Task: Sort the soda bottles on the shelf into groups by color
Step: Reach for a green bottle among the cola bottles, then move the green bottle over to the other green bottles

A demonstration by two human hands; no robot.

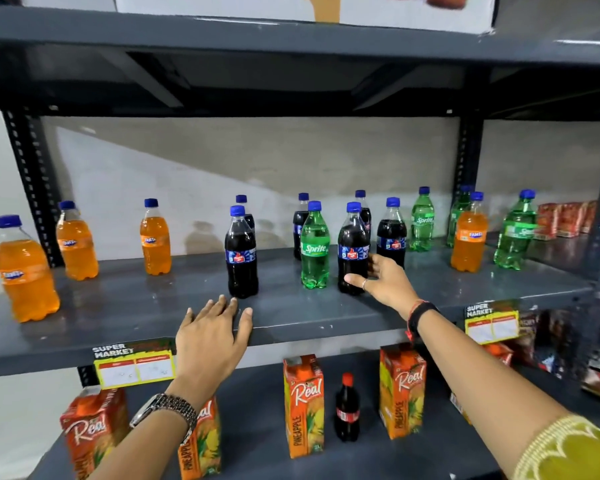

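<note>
Right hand [383,280] on upright cola [353,249]
Cap up, axis vertical; right grip half-closed, touching its side; left hand [210,336] flat, fingers spread, on shelf [118,306] edge.

Shop: "SUPER MARKET" price tags [134,362], stocked shelf [291,327].

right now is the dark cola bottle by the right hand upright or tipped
Upright: the dark cola bottle stands on its base, blue cap on top, right hand around its lower side.

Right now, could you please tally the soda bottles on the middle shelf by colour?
Orange Fanta bottles: 4
Dark cola bottles: 6
Green Sprite bottles: 4
Total: 14
</note>
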